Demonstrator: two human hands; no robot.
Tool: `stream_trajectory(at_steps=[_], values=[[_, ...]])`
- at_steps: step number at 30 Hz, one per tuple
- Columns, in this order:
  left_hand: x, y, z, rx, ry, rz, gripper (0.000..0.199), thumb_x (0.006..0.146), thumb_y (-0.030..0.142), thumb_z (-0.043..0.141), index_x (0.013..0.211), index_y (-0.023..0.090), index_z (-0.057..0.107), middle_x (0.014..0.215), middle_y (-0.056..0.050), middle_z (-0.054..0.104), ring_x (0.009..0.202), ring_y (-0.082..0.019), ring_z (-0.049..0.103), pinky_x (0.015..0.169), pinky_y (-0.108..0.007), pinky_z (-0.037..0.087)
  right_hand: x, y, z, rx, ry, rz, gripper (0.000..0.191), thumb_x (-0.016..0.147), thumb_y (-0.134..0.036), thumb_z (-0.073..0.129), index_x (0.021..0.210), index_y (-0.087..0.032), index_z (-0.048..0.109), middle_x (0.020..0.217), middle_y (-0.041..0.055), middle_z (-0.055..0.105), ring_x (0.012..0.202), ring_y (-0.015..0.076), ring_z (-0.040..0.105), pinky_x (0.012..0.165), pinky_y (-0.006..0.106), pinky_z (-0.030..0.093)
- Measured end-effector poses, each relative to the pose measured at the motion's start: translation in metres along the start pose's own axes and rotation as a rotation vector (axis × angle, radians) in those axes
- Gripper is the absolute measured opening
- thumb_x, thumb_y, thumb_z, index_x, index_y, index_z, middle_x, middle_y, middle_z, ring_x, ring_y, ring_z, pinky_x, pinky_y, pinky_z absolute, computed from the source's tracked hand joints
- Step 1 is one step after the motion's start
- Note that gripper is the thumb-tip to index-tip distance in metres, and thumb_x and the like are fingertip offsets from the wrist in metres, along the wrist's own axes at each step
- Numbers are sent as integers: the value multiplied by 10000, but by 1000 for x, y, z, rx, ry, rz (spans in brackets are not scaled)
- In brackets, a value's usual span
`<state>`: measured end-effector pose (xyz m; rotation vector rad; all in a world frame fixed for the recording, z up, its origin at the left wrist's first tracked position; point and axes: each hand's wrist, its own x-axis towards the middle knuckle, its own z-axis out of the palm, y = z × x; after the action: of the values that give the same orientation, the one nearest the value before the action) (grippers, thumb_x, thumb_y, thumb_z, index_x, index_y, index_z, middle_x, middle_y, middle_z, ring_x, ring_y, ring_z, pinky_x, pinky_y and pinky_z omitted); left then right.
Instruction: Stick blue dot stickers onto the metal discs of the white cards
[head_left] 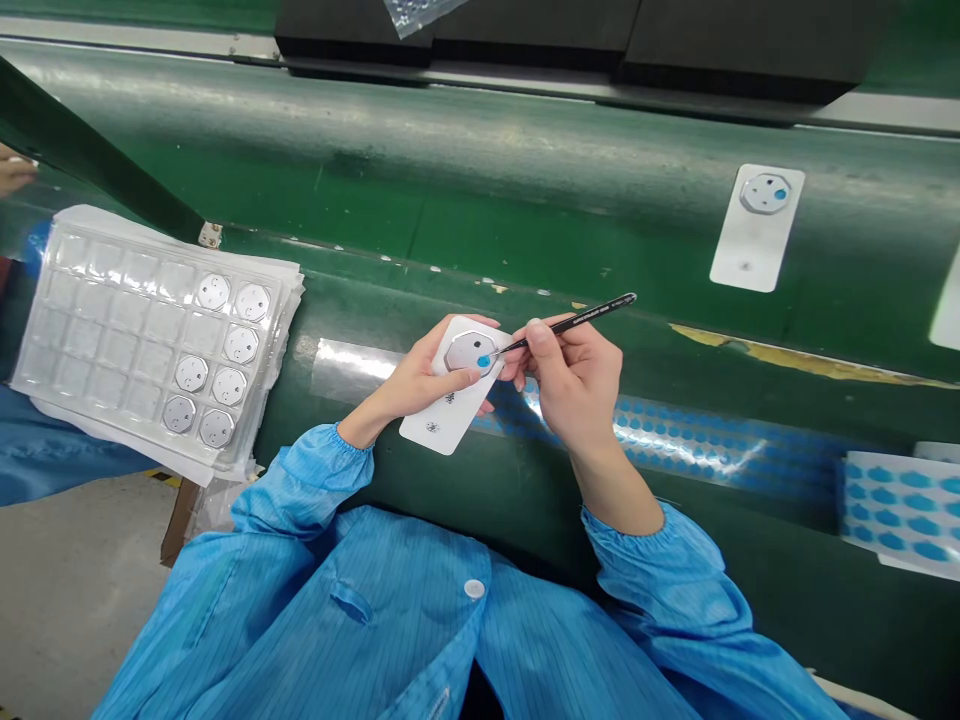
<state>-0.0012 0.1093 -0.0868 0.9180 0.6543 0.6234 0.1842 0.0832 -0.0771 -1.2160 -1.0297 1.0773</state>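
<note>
My left hand (427,375) grips a white rectangular panel (433,425), its thumb lying across the face. Set in the panel's upper end is a silver octagonal plate (463,348) with a dark hole and a round blue sticker (484,361). Pinched in my right hand (574,375) is a pair of black tweezers (592,313), whose tips meet the blue sticker's edge. Whether the tips grip the sticker, I cannot tell. Under both hands runs a clear strip with rows of blue dots (660,430).
At left, a clear plastic tray (112,330) holds several silver octagonal plates on its right side. A similar white panel (752,250) lies on the green belt. Blue-dot sheets (900,505) sit at right. Black blocks (525,35) line the back. Another person's hand (15,170) shows far left.
</note>
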Motion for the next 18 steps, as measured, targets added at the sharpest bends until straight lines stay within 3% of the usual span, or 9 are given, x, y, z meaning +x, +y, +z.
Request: stream_trajectory(at_steps=[18], values=[[2,-1,-1,-27,-1,22,606,843,423,841,1350,279,541,1098,-68,712,731,-274,782,644,-393,680,1,3,1,-9,10,-38,351,950,-553,770,865,-217,712,663,8,671,522,154,643,405,248,496]])
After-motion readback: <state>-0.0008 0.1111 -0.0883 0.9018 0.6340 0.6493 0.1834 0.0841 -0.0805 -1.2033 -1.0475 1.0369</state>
